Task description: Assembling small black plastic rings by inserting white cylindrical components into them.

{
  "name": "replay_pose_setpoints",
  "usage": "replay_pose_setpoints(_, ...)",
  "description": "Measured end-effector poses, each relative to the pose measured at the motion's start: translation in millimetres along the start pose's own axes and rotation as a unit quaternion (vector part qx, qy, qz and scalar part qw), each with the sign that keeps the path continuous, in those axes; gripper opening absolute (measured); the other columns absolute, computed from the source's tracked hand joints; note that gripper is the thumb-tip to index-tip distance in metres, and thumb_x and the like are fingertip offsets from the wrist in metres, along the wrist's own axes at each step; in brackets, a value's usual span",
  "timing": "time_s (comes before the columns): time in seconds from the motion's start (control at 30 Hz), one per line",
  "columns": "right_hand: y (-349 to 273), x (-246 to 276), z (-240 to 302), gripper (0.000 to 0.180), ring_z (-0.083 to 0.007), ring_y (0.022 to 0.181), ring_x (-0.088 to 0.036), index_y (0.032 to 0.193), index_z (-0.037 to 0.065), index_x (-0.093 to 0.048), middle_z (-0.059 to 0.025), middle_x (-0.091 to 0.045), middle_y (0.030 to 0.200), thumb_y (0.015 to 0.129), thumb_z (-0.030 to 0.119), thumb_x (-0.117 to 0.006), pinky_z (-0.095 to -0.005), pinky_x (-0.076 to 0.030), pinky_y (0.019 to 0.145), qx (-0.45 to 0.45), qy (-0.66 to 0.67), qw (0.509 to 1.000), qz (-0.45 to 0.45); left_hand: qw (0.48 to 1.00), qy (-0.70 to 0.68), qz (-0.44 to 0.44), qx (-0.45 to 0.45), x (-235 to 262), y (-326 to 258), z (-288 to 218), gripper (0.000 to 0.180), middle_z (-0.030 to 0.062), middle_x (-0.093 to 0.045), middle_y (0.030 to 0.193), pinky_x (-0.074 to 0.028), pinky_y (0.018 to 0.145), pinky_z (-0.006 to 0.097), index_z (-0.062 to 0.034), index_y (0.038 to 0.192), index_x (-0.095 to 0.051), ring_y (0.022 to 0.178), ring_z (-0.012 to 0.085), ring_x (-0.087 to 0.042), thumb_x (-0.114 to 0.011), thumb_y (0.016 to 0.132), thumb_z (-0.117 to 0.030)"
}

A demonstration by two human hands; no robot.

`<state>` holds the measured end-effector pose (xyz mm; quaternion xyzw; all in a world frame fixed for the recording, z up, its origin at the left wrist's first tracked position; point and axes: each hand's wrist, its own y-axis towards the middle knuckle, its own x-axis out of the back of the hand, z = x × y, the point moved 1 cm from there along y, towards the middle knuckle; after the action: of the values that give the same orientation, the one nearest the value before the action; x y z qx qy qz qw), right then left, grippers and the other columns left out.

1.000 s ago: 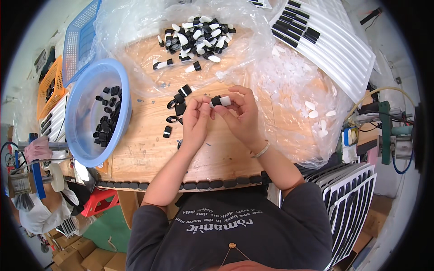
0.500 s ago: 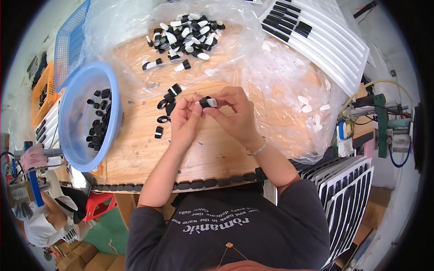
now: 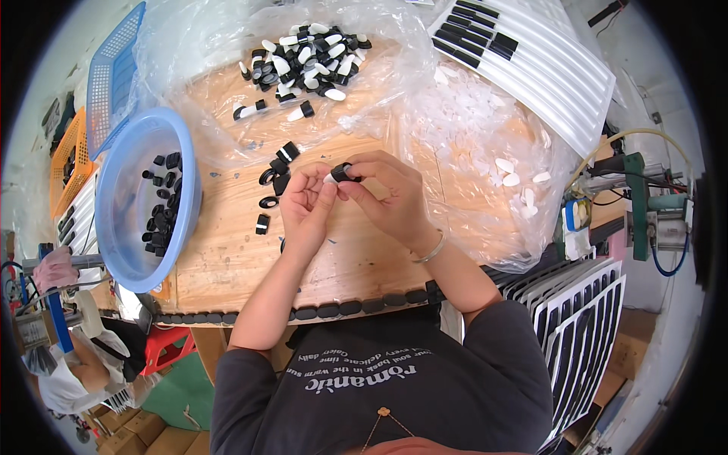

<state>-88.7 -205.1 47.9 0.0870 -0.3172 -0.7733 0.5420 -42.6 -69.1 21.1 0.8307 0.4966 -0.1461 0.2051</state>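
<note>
Two hands together at table centre | left hand (image 3: 307, 203) and right hand (image 3: 387, 193) pinch one small black-and-white cap (image 3: 339, 174) | blue basin (image 3: 121, 227) left | loose black rings (image 3: 271, 182) just beside left hand.

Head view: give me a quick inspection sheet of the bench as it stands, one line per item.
Surface: wooden bench, partly under clear plastic sheet.
Job's things: small black-and-white part pinched between both hands; pile of black and white parts on the plastic; loose black rings beside the left hand.
Clutter: blue bowl holding black pieces; white trays top right.
Grippers: left hand and right hand, both closed on the part.
Cables: hoses and wires at right.
Surroundings: blue basket, stacked trays.
</note>
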Motion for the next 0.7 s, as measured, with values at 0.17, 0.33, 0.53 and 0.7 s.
replay_pose_setpoints(0.17, 2, 4, -1, 0.019, -0.0229, 0.077, -0.066, 0.087, 0.003, -0.064, -0.0111, -0.065, 0.092, 0.072, 0.000, -0.075, -0.0282, -0.054, 0.064, 0.088, -0.070, 0.994, 0.015, 0.987, 0.144, 0.055, -0.039, 9, 4, -6, 0.013, 0.0060, -0.062, 0.092, -0.045, 0.071, 0.022, 0.0024, 0.103, -0.058, 0.079, 0.0112, -0.057, -0.056, 0.090, 0.000)
replay_pose_setpoints(0.33, 4, 8, 8, 0.019, -0.0230, 0.073, -0.064, 0.086, 0.002, -0.063, -0.0105, -0.064, 0.090, 0.071, 0.001, -0.075, -0.0292, -0.053, 0.062, 0.119, -0.082, 0.989, 0.034, 0.941, 0.301, 0.114, -0.102, 15, 9, -17, 0.013, 0.0113, -0.060, 0.091, -0.045, 0.068, 0.025, 0.0025, 0.093, -0.062, 0.078, 0.0166, -0.057, -0.059, 0.081, 0.007)
replay_pose_setpoints(0.53, 5, 11, 11, 0.017, -0.0232, 0.071, -0.062, 0.085, 0.002, -0.064, -0.0102, -0.063, 0.089, 0.072, 0.003, -0.075, -0.0294, -0.051, 0.060, 0.103, -0.071, 0.991, 0.055, 0.846, 0.449, 0.161, -0.236, 15, 14, -24, 0.018, 0.0166, -0.059, 0.091, -0.046, 0.069, 0.032, 0.0044, 0.092, -0.060, 0.079, 0.0285, -0.057, -0.059, 0.075, 0.011)
replay_pose_setpoints(0.7, 2, 7, 17, 0.016, -0.0231, 0.072, -0.062, 0.086, 0.001, -0.063, -0.0099, -0.062, 0.090, 0.074, 0.004, -0.073, -0.0293, -0.050, 0.061, 0.107, -0.118, 0.986, 0.041, 0.885, 0.379, 0.050, -0.267, 5, 6, -8, 0.028, 0.0175, -0.061, 0.094, -0.049, 0.072, 0.032, 0.0052, 0.101, -0.058, 0.083, 0.0281, -0.060, -0.063, 0.073, 0.009)
